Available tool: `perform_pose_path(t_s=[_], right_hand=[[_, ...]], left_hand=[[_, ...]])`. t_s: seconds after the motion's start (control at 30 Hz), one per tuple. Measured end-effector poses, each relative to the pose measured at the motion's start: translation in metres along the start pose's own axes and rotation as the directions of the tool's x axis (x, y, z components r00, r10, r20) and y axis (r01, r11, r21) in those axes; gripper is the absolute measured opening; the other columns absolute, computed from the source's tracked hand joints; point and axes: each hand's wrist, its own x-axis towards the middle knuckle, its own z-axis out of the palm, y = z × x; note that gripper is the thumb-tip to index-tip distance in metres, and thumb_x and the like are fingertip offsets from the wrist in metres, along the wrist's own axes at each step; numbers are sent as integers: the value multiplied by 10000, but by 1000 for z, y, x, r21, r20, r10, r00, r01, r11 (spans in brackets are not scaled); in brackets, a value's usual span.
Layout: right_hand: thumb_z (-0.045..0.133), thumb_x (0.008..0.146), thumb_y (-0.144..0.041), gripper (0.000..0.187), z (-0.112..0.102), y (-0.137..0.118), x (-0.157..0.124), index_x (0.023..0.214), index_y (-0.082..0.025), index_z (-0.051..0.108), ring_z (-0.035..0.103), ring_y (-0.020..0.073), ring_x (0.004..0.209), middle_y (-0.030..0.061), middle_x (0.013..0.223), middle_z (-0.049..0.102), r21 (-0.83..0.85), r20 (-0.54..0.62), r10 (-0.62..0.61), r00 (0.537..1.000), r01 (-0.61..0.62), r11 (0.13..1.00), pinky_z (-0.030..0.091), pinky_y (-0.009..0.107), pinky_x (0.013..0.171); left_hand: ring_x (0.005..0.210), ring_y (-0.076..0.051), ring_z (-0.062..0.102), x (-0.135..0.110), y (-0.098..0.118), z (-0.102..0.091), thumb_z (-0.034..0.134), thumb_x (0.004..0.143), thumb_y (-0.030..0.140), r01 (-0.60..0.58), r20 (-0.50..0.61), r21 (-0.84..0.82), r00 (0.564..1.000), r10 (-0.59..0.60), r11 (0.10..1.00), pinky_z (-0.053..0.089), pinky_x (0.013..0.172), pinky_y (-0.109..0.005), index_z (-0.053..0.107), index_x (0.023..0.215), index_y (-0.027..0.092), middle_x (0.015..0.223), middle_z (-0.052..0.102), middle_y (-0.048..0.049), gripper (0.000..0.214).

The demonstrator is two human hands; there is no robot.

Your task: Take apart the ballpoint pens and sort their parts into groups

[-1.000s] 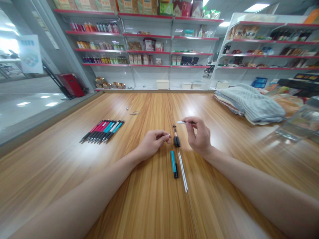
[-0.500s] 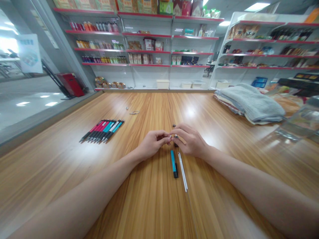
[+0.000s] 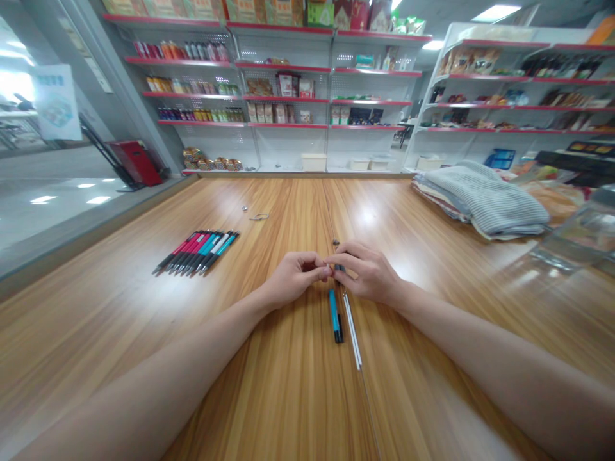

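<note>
Golden wood-grain tabletop carries both bare hands, drawn together near its middle: the left hand and right hand meet at the fingertips, pinching a small pale piece too small to identify. Just below them lie a teal-and-black pen barrel and two thin white refills, close beside each other. A black pen part sits partly hidden under the right hand, with a tiny dark part just beyond. Well off left, a slanted row of pink, teal and white pens lies near a thin metal loop.
</note>
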Motion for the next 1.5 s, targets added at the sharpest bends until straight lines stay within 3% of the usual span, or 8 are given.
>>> perform_pose_path(t_s=[0.17,0.33,0.57,0.93,1.17,1.5], right_hand=[[569,870,-244,201,4,2,-1,1056,-210,637,571,188,854,68,918,604,36,-53,71,996,-69,997,484,326,765],[577,855,-243,213,3,26,-8,1052,-191,638,546,155,743,33,802,580,74,-125,260,958,-252,965,451,287,699],[594,813,-238,157,-2,62,-23,939,-170,660,515,117,620,7,723,576,70,145,364,920,-376,924,407,246,609],[612,803,-271,234,-1,60,-21,1012,-179,662,524,127,655,17,759,596,9,191,374,907,-383,924,402,251,638],[579,801,-224,109,1,60,-22,851,-174,663,500,124,610,7,683,585,15,192,413,890,-423,906,370,243,587],[580,830,-247,115,2,55,-18,842,-183,675,498,116,616,3,694,593,10,205,373,905,-383,924,356,240,593]], left_hand=[[588,-83,509,-2,9,1,533,876,441,9,18,44,1000,-10,999,386,574,-201,656,735,126,675,627,-12,367],[499,-70,417,0,8,1,452,910,464,66,-118,67,991,-57,996,332,483,-203,661,909,137,692,619,-9,388],[716,-133,590,4,-6,-1,460,908,438,53,-272,216,962,8,975,438,659,-237,659,841,148,815,673,-42,358],[871,-177,619,7,-14,0,411,925,457,54,-234,319,972,24,946,461,805,-290,644,986,169,930,680,-69,376],[959,-193,600,7,-13,1,357,946,472,26,-193,385,980,53,923,433,894,-321,642,1006,190,997,678,-60,405],[1048,-216,573,4,-3,3,325,955,452,21,-126,492,991,47,871,407,951,-355,646,1060,218,1045,672,-60,411]])
